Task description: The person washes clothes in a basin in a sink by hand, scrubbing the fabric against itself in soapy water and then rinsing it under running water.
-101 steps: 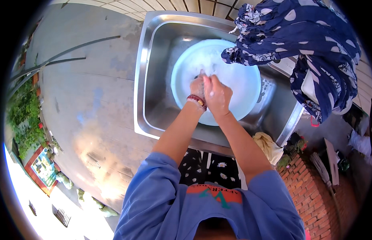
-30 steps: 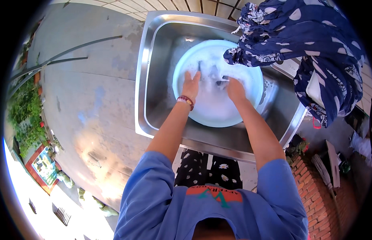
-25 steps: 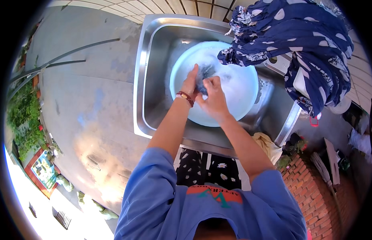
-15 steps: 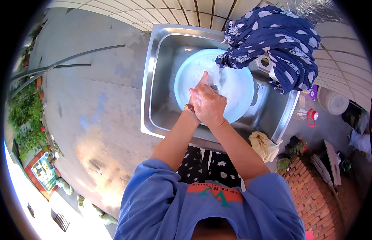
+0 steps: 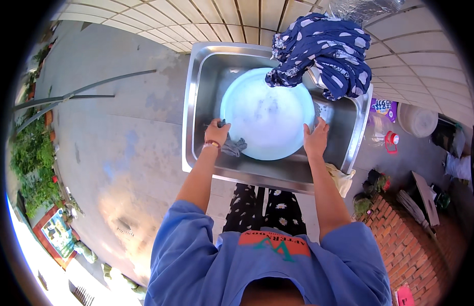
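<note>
The left hand (image 5: 216,133) grips the left rim of a round light-blue plastic basin (image 5: 267,115), and under its fingers it also pinches a small grey wet cloth (image 5: 233,147) that hangs over the rim toward the person; the right hand (image 5: 315,138) holds the opposite, right rim of the same basin, fingers curled on the edge; so the two hands are well apart, one on each side of the basin. The basin sits inside a rectangular stainless-steel sink (image 5: 193,107) and is filled with pale, cloudy water; a dark blue garment with white spots (image 5: 321,51) is heaped on the far right corner of the sink, and one part of it hangs down over the far rim of the basin. A red bracelet (image 5: 211,145) is on the left wrist. A pale yellow cloth (image 5: 343,179) hangs at the near right corner of the sink.

To the right of the sink, on the grey ground, stands a purple rectangular package with a white label (image 5: 382,108); just below it there is a small red and white container (image 5: 391,141); beside them, further right, a round white bucket (image 5: 417,120). At the lower left edge, near green plants (image 5: 30,158), lies a flat rectangular sign with a red frame and a blue-green picture (image 5: 54,235); a red brick wall (image 5: 403,250) is at the lower right.
</note>
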A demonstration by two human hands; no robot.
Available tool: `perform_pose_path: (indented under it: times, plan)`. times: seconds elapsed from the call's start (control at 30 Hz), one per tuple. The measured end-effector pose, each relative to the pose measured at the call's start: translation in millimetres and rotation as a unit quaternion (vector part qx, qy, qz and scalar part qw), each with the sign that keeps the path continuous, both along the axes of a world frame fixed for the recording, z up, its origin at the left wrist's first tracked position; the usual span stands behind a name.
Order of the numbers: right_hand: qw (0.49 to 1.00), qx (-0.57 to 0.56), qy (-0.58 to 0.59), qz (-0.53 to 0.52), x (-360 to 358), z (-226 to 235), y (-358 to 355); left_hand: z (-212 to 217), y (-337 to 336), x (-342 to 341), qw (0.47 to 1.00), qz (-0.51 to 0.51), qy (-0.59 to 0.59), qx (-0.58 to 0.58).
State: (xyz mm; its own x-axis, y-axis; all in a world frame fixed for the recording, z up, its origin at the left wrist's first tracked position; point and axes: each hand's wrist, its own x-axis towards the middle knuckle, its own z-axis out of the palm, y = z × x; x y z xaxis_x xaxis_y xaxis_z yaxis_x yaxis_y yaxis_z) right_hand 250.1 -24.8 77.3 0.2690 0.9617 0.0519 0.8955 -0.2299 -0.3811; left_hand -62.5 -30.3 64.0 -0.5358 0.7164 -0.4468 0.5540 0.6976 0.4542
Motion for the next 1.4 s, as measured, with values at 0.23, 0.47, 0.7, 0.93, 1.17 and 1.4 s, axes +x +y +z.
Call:
perform_pose_path:
  times: [0.23,0.47,0.7,0.93,1.17,1.4]
  plan:
    - [0.96,-0.218,0.159,-0.074,9,-28,-5,55,6,-8,0.993,-0.092,-0.057,-0.053]
    - [0.711,-0.46,0.523,-0.094,-2,-17,-19,180,48,18,0.872,0.149,-0.465,0.036]
    - [0.332,-0.554,0.761,-0.065,-32,14,-27,264,83,40,0.836,0.065,-0.539,0.078]
    - [0.353,-0.605,0.713,-0.021,-20,20,-14,279,79,47,0.834,0.036,-0.543,0.087]
    - [0.74,-0.403,0.533,-0.075,-8,8,-17,225,38,9,0.861,0.064,-0.5,0.069]
    - [0.969,-0.094,0.216,-0.078,4,4,-2,178,20,23,0.982,-0.139,-0.003,0.129]
